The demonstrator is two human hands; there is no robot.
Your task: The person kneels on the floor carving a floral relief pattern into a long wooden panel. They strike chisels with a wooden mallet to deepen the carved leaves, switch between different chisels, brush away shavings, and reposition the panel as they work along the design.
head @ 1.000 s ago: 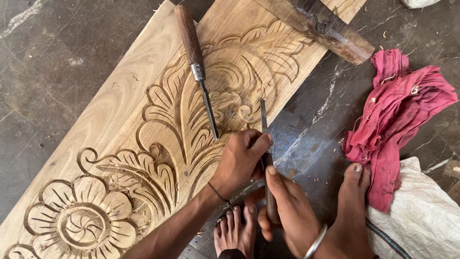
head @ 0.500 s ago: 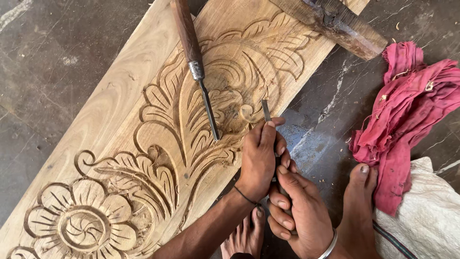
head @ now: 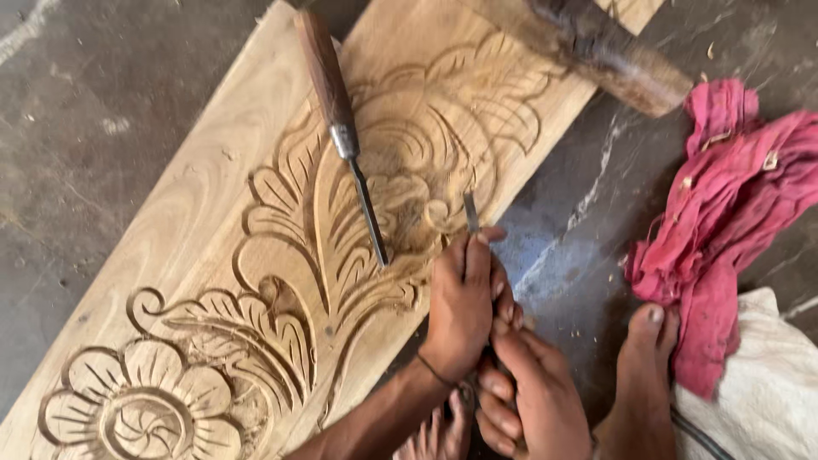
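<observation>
Wooden carved panel point(head: 256, 255) lies on the floor, left hand point(head: 464, 307) and right hand point(head: 532, 400) both gripping a small chisel point(head: 470, 213) at its leaf-motif edge, mid-carve; next push likely needs steady blade control.

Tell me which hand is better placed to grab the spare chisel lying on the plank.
Probably left: the left hand grips the held chisel near its blade, beside the tip of the spare chisel; the right hand sits behind it, off the plank.
</observation>
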